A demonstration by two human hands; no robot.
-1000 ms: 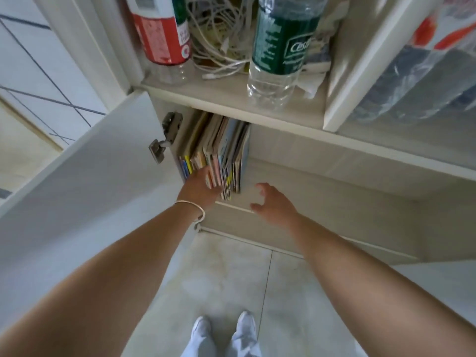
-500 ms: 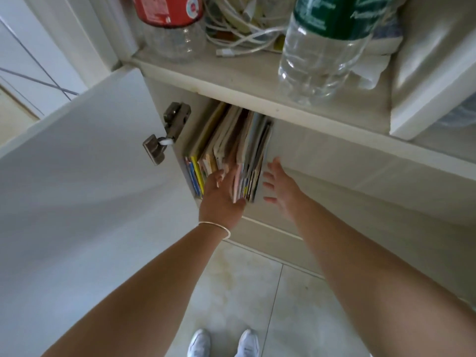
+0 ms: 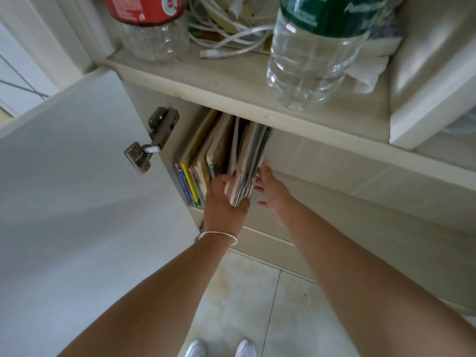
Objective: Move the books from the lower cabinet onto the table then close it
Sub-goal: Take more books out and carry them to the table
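A row of thin books (image 3: 221,155) stands upright at the left end of the lower cabinet (image 3: 334,161), whose white door (image 3: 77,191) is swung wide open to the left. My left hand (image 3: 222,204), with a bracelet at the wrist, has its fingers pushed in between the books, parting the right-hand bunch from the rest. My right hand (image 3: 273,191) is open, its fingers against the outer right side of that bunch. The bunch sits between my two hands; the far ends of the books are hidden under the shelf.
On the shelf above (image 3: 231,83) stand a red-labelled bottle (image 3: 149,24), a green-labelled water bottle (image 3: 314,47) and tangled white cables (image 3: 231,34). A metal hinge (image 3: 152,140) sticks out of the door. Pale floor tiles (image 3: 244,300) and my white shoes lie below.
Both hands have reached further in. My left fingers have slid between the books and my right hand has come up against the right side of the stack.
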